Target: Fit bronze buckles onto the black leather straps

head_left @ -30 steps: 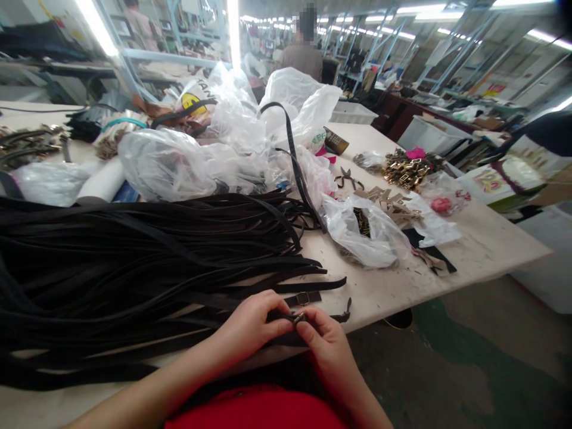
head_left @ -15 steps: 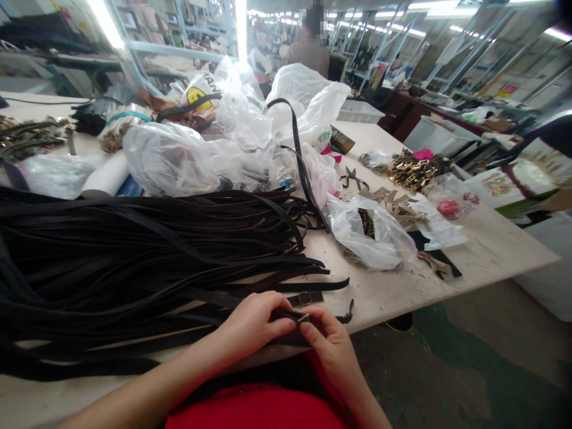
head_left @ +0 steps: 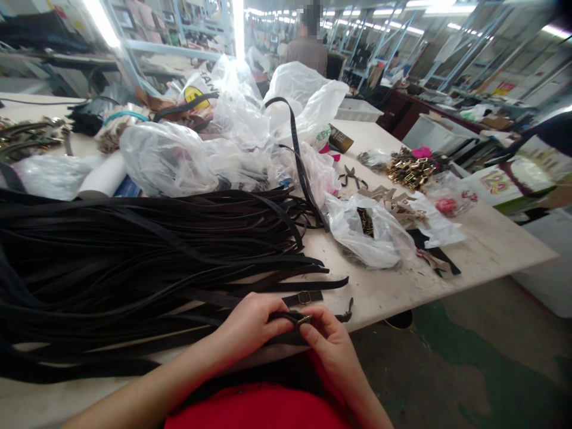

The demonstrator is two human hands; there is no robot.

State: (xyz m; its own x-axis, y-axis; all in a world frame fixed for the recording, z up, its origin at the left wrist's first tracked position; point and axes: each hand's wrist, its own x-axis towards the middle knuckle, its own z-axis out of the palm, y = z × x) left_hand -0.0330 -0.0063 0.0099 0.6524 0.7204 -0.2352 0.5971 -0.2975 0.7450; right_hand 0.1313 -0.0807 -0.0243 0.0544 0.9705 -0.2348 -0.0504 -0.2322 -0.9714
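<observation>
Hands meet just in front of the heap of black straps (head_left: 134, 262), at its near right corner, over the table edge. The left hand (head_left: 250, 328) is closed around a single black strap (head_left: 286, 316), thumb on top and fingers curled beneath, pinching it just behind its end. The right hand (head_left: 328, 348) is closed too, thumb and forefinger nipping a small metal buckle (head_left: 305, 320) that sits on the strap's end. The two hands nearly touch, with the buckle between them. The held strap runs leftward from the grip along the near side of the heap; where it ends cannot be told, since it merges with the other straps.

Just beyond the hands, at the heap's right fringe, a second buckled strap (head_left: 304, 297) lies flat on the table (head_left: 491, 244). Right of the heap lies a clear plastic bag (head_left: 379, 244) with dark metal parts inside. Farther right, well apart from the heap, is a mound of brass fittings (head_left: 413, 168), with a pair of pliers (head_left: 353, 177) on the heap's side of it. Behind the heap, crumpled plastic bags (head_left: 170, 158) are piled, one black strap looping up over them, and a white roll (head_left: 105, 177) lies toward the heap's far left. On the near side of the heap, under the wrists, a red garment (head_left: 259, 411) shows. Far behind the heap, another person (head_left: 308, 53) stands with their back turned.
</observation>
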